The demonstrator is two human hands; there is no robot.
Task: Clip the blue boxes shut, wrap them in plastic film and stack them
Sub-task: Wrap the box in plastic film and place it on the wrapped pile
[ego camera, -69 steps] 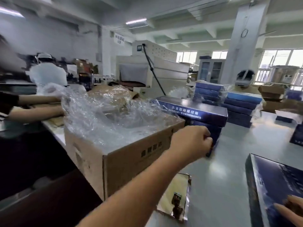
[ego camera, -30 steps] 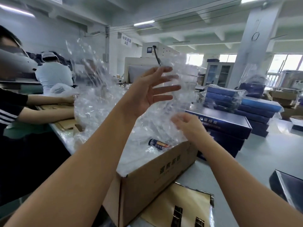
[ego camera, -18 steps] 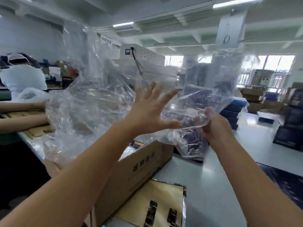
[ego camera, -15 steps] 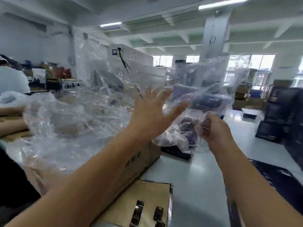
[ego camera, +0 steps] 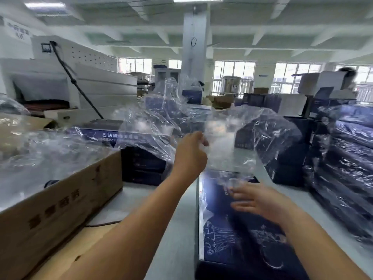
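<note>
A dark blue flat box (ego camera: 238, 235) with white line art lies on the pale table in front of me. My left hand (ego camera: 190, 154) is raised above its far end and pinches a sheet of clear plastic film (ego camera: 228, 138), which hangs spread out in the air. My right hand (ego camera: 256, 201) hovers blurred over the far half of the box, fingers straight and pointing left, under the film's lower edge. A short stack of blue boxes (ego camera: 125, 150) stands behind my left hand.
A cardboard carton (ego camera: 58, 201) full of plastic film sits at the left. Film-wrapped stacks of dark boxes (ego camera: 341, 166) fill the right side. A white shrink-tunnel machine (ego camera: 80, 83) stands at the back left. A brown card sheet (ego camera: 76, 251) lies by the carton.
The view swung right and down to the blue box. My left hand went from spread fingers to pinching the film. My right hand released the film and dropped over the box.
</note>
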